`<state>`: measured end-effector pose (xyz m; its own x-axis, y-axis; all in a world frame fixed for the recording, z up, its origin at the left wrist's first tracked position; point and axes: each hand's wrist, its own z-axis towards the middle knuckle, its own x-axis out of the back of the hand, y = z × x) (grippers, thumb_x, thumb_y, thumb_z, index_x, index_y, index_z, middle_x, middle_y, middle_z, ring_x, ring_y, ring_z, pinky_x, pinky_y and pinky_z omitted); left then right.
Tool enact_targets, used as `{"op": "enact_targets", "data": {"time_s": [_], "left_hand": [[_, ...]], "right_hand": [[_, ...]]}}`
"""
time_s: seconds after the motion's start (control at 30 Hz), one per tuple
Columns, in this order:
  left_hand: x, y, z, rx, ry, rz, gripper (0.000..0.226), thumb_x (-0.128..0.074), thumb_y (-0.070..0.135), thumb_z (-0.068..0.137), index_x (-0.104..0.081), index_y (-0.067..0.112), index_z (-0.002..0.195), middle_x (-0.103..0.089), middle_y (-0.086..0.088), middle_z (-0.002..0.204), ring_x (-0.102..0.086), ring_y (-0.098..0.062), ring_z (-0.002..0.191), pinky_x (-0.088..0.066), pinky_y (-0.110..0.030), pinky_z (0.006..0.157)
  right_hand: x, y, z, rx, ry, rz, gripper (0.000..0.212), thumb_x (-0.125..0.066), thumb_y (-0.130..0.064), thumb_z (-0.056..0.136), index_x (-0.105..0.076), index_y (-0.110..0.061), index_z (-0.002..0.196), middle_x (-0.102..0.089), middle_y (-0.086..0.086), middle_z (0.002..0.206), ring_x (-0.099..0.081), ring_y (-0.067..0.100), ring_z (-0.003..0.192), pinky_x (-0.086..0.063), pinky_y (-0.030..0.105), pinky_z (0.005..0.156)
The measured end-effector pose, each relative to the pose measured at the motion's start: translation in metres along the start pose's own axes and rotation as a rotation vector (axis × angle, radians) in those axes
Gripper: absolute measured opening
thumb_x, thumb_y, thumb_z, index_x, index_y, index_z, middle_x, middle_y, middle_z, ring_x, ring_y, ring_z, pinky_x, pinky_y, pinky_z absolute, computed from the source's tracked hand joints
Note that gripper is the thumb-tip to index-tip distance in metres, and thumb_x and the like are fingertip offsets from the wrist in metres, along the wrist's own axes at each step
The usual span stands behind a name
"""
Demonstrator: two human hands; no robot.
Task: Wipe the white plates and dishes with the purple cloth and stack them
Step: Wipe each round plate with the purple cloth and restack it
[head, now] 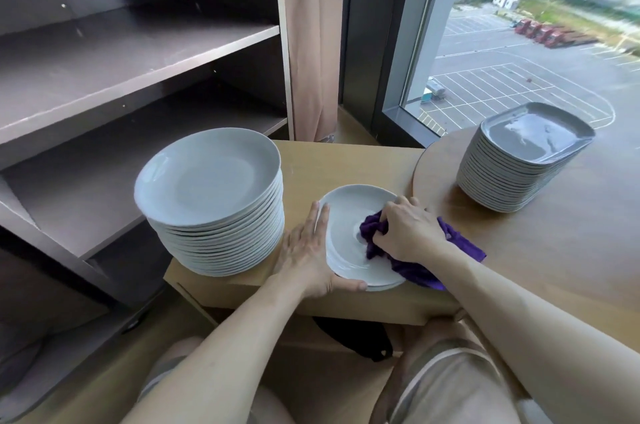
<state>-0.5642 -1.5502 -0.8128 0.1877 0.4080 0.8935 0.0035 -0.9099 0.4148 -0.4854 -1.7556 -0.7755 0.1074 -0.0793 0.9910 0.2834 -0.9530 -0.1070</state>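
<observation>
A small pile of white round plates (349, 212) lies on the low wooden cabinet (311, 160) in front of me. My left hand (306, 250) steadies the pile at its left rim, fingers straight along the edge and thumb under the near rim. My right hand (407, 229) grips the bunched purple cloth (372, 233) and presses it onto the top plate's middle. The cloth's tail trails off the plate to the right. A tall stack of white round plates (207, 177) stands to the left.
A tall stack of square white dishes (526, 160) stands on the round wooden table (571, 250) at right. Dark bare shelves (121, 53) fill the left. A window and curtain are behind the cabinet. A black object (356, 337) lies under the cabinet's edge.
</observation>
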Motion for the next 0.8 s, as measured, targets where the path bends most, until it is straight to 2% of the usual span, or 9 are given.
{"op": "enact_targets", "data": {"time_s": [0.1,0.17,0.27,0.33,0.4,0.47,0.53,0.7,0.8], "left_hand": [[0.0,-0.001,0.001,0.011,0.007,-0.018,0.157,-0.054,0.105,0.035,0.038,0.044,0.147,0.034,0.018,0.162,-0.004,-0.026,0.156,-0.01,-0.051,0.126],[0.0,-0.001,0.002,0.016,0.009,-0.027,0.159,-0.049,0.109,0.03,0.037,0.046,0.147,0.032,0.02,0.162,-0.011,-0.03,0.154,-0.014,-0.051,0.123],[0.0,-0.001,0.002,0.022,0.008,-0.033,0.162,-0.045,0.111,0.023,0.037,0.047,0.146,0.034,0.021,0.161,-0.014,-0.032,0.153,-0.017,-0.052,0.123],[0.001,-0.002,0.002,0.024,-0.004,-0.047,0.165,-0.047,0.111,0.02,0.038,0.048,0.146,0.037,0.022,0.159,-0.013,-0.033,0.154,-0.018,-0.053,0.124],[0.002,-0.001,0.003,0.022,-0.014,-0.064,0.166,-0.047,0.11,0.018,0.037,0.048,0.147,0.038,0.022,0.159,-0.012,-0.033,0.155,-0.016,-0.054,0.125],[0.003,-0.001,0.004,0.012,-0.008,-0.07,0.166,-0.049,0.11,0.02,0.036,0.047,0.148,0.038,0.021,0.159,-0.012,-0.031,0.155,-0.016,-0.055,0.125],[0.002,-0.001,0.003,0.0,-0.002,-0.081,0.164,-0.056,0.107,0.028,0.036,0.045,0.148,0.038,0.02,0.16,-0.008,-0.029,0.157,-0.014,-0.054,0.126],[0.0,-0.001,0.005,0.005,0.014,-0.077,0.166,-0.067,0.096,0.037,0.037,0.034,0.151,0.038,0.017,0.161,0.003,-0.019,0.158,-0.012,-0.051,0.127],[-0.003,-0.002,0.004,0.002,0.023,-0.077,0.165,-0.065,0.098,0.037,0.038,0.035,0.15,0.038,0.018,0.161,0.003,-0.018,0.158,-0.011,-0.05,0.128]], "right_hand": [[0.0,0.002,-0.017,0.082,-0.101,0.084,0.015,-0.062,-0.049,0.084,-0.054,-0.037,0.088,-0.048,-0.012,0.099,-0.047,0.021,0.11,-0.037,0.039,0.091],[-0.001,-0.002,-0.022,0.133,-0.136,0.125,0.014,-0.065,-0.049,0.083,-0.054,-0.04,0.085,-0.044,-0.016,0.093,-0.046,0.017,0.106,-0.034,0.037,0.087],[-0.004,-0.019,-0.022,0.192,-0.153,0.2,0.016,-0.069,-0.049,0.082,-0.056,-0.041,0.08,-0.047,-0.017,0.091,-0.047,0.015,0.1,-0.031,0.035,0.083],[-0.006,-0.033,-0.019,0.216,-0.162,0.26,0.019,-0.07,-0.048,0.084,-0.054,-0.041,0.075,-0.047,-0.016,0.091,-0.047,0.016,0.102,-0.034,0.035,0.082],[-0.007,-0.043,-0.014,0.226,-0.158,0.298,0.021,-0.07,-0.047,0.085,-0.053,-0.041,0.074,-0.048,-0.015,0.091,-0.047,0.016,0.101,-0.041,0.038,0.087],[-0.01,-0.05,-0.008,0.224,-0.113,0.33,0.015,-0.07,-0.047,0.085,-0.058,-0.041,0.079,-0.048,-0.015,0.092,-0.048,0.015,0.097,-0.045,0.042,0.093],[-0.015,-0.055,0.0,0.205,-0.036,0.36,0.012,-0.07,-0.048,0.085,-0.064,-0.038,0.088,-0.049,-0.014,0.093,-0.048,0.013,0.095,-0.045,0.043,0.092],[-0.03,-0.061,0.014,0.123,0.148,0.345,0.02,-0.062,-0.056,0.089,-0.064,-0.037,0.095,-0.045,-0.012,0.094,-0.043,0.016,0.097,-0.034,0.038,0.085],[-0.034,-0.061,0.023,0.088,0.202,0.274,0.025,-0.057,-0.055,0.092,-0.065,-0.032,0.098,-0.047,-0.008,0.099,-0.044,0.02,0.101,-0.036,0.041,0.086]]}}
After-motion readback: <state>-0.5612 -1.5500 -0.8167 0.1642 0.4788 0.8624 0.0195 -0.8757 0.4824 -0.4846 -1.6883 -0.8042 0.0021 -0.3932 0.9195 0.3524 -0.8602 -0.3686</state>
